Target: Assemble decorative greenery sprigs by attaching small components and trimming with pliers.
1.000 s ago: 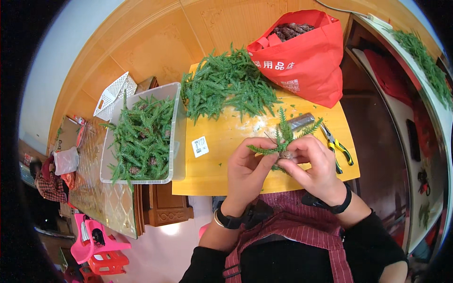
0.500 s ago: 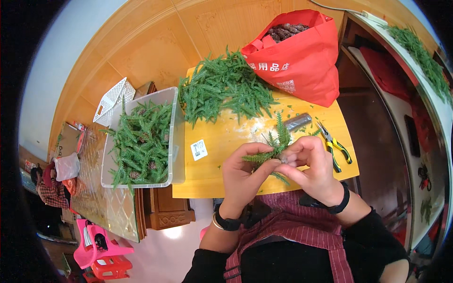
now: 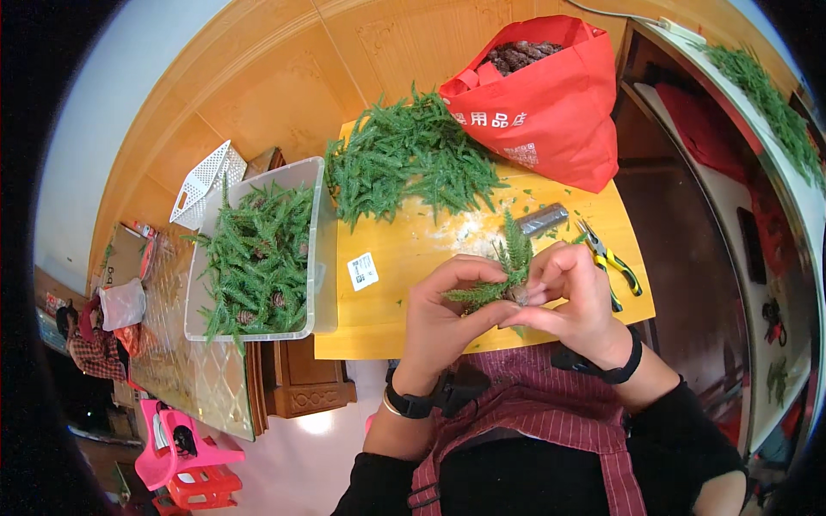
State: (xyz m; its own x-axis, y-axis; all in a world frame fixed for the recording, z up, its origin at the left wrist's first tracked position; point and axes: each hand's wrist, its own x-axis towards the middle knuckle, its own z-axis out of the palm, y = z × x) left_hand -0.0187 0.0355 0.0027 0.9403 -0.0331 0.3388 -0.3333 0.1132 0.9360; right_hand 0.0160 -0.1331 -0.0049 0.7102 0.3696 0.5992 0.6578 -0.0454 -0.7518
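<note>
Over the near edge of the yellow table, my left hand (image 3: 443,301) is closed round a green artificial pine sprig (image 3: 516,248), its needles fanning up and to the left. My right hand (image 3: 585,292) pinches with thumb and fingertips at the sprig's base. Between the two hands a small grey-brown lump (image 3: 520,295) shows, perhaps a pine cone; fingers hide most of it. Just right of my right hand lie long-nose pliers (image 3: 621,268) with yellow and black handles. A dark wrapped roll (image 3: 542,220) lies beyond my fingers.
A pile of green sprigs (image 3: 404,159) covers the table's far side. Beside it stands a red bag (image 3: 551,120) of pine cones (image 3: 520,57). At the left, a clear plastic bin (image 3: 323,284) holds sprigs with cones. A white label (image 3: 362,272) lies on the table (image 3: 370,327).
The sprig has turned slightly and stands a bit lower in my hands. My right hand's fingers have shifted and curled closer at its base. The surroundings look the same.
</note>
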